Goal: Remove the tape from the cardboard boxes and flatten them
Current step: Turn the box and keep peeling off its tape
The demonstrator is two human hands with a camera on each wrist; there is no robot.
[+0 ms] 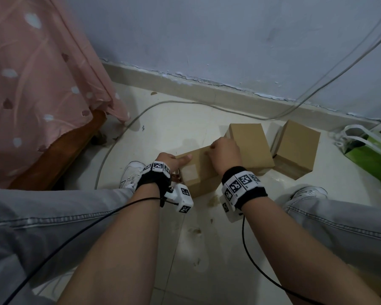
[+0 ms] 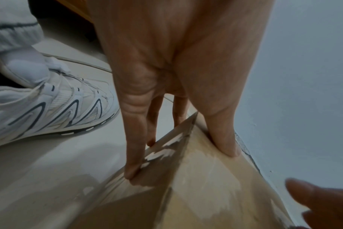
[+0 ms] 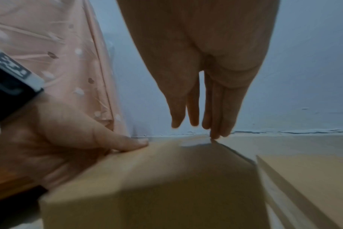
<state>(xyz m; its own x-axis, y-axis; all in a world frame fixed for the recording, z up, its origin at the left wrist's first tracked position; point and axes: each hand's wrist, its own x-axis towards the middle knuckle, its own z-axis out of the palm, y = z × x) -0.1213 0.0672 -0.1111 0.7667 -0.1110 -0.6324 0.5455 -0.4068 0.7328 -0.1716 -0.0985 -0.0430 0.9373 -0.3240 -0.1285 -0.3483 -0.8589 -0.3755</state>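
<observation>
Three boxes sit on the floor (image 1: pixel 174 260) between the person's feet and the wall; the near box (image 1: pixel 198 172) is the one in hand, with a second box (image 1: pixel 250 146) at its 2 o'clock and a third box (image 1: pixel 295 148) farther toward 3 o'clock. All three look closed and unflattened, so the task seems to be at its start: finding a tape end on the first box.

In the left wrist view, clear tape (image 2: pixel 162 148) wraps the box's corner. The left hand (image 1: pixel 172 160) steadies the box at its 9 o'clock side, its grip clamping the edge: thumb (image 2: pixel 223 139) pressed flat on top, fingers (image 2: pixel 133 151) running straight down the side face. The right hand (image 1: pixel 226 155) arches over the far top edge at 12 o'clock, fingertips (image 3: pixel 215 130) held together, touching the far corner and pinching nothing clearly.

Next likely comes lifting a tape end with a nail, then peeling along the seam while the left hand holds the box down.
</observation>
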